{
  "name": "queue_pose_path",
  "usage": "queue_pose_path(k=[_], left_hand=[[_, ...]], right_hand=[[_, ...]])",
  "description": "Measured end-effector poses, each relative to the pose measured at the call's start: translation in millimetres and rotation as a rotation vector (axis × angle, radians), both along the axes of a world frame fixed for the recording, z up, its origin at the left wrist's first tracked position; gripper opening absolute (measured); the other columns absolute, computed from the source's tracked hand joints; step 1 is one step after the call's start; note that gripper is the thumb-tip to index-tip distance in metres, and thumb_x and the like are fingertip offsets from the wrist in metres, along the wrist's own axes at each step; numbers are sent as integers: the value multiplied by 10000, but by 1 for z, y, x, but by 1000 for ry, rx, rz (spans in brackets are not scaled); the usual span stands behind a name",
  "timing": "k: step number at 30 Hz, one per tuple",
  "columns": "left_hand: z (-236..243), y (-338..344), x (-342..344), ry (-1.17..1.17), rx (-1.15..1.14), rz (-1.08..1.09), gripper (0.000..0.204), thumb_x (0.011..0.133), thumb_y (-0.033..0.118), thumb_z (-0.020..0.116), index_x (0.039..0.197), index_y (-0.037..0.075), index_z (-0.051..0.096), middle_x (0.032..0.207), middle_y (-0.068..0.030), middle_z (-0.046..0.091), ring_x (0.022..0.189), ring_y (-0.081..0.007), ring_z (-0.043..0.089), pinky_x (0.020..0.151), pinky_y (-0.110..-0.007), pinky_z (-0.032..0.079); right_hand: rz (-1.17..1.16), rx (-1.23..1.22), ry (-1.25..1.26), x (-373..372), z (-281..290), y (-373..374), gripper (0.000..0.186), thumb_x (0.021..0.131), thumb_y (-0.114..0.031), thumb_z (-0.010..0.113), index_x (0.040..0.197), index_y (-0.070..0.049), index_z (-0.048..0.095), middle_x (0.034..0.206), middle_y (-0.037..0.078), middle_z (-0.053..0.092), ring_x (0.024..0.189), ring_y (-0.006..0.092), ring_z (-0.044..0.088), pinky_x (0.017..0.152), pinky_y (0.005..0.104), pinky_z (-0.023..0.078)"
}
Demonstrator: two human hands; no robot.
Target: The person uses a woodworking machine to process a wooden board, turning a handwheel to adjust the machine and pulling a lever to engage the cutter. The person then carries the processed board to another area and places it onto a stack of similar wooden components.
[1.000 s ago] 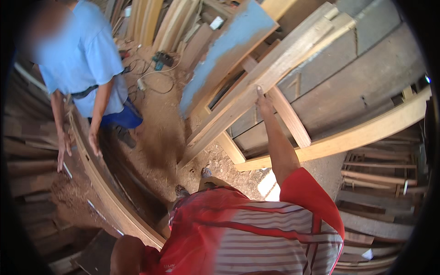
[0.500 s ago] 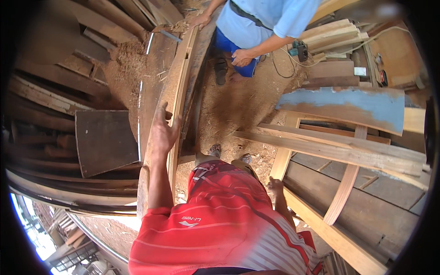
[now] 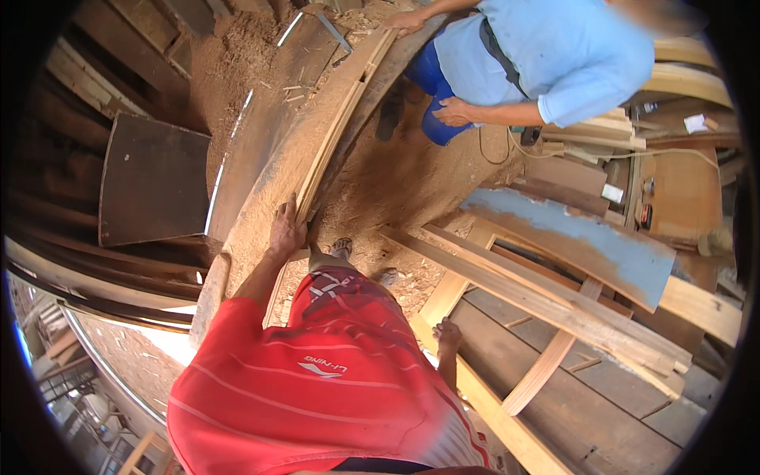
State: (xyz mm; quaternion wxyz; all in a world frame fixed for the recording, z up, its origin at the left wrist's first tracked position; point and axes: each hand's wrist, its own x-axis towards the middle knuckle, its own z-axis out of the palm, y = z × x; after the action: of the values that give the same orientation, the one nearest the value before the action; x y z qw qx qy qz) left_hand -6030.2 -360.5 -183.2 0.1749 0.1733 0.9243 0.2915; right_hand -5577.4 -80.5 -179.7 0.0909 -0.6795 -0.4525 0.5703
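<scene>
A long pale board with a grooved edge [image 3: 345, 111] lies along the sawdust-covered bench [image 3: 255, 182] at centre left. My left hand [image 3: 286, 232] grips its near part, fingers over the edge. Low on the right, my right hand [image 3: 446, 336] hangs beside a wooden frame [image 3: 423, 328] and the long planks [image 3: 554, 309] across it; its fingers are curled, and what they hold, if anything, is too small to make out. A co-worker's hand [image 3: 402, 22] rests on the board's far end, the other hand [image 3: 453, 112] before their blue shorts.
The co-worker [image 3: 546, 55] in light blue stands beyond the board. A blue-painted panel [image 3: 570, 237] leans over the frame at right. A dark square panel [image 3: 153, 178] and stacked timber line the left. A cord [image 3: 673, 154] runs among boards at the back right; shavings cover the floor [image 3: 404, 190].
My view has turned toward the bench. My right hand has left the plank it touched and dropped lower; my left hand has come onto the board. The co-worker's hand moved to its far end.
</scene>
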Motion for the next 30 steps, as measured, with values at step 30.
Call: queue_pose_path(k=[30], left_hand=[[-5,-3,1,-30,48,31,689,856,171,669,1455,23,363,1320,-235,489,1233,-423,473,1016,-511,432]], right_hand=[[249,27,-102,-39,22,-98,309,963,-277,655,864,15,640,777,91,633,692,185,644,632,312,535]])
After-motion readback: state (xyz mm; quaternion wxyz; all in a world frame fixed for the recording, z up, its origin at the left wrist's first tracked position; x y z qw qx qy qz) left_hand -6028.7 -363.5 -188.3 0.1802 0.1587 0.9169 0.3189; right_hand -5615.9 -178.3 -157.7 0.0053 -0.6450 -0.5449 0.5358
